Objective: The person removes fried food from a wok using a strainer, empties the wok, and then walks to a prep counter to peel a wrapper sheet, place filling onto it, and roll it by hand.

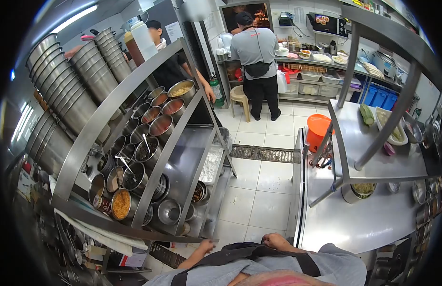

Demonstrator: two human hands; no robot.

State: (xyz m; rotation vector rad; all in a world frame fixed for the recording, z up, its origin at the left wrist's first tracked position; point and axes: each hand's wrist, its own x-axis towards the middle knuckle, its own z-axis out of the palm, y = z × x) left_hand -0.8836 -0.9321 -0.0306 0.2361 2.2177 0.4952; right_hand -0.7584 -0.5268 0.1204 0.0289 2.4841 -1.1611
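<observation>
At the rack's [168, 158] near end, the left hand [205, 247] was closer than the right hand [277, 241]. Both looked curled; I couldn't tell their hold.

Bright ceiling tube [71, 20], glare on steel counter [347, 219], fisheye-curved edges, dark corners

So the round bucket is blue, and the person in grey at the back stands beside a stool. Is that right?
Not quite: the head view shows the bucket is orange, not blue. The person in grey at the back does stand beside a stool.
</observation>
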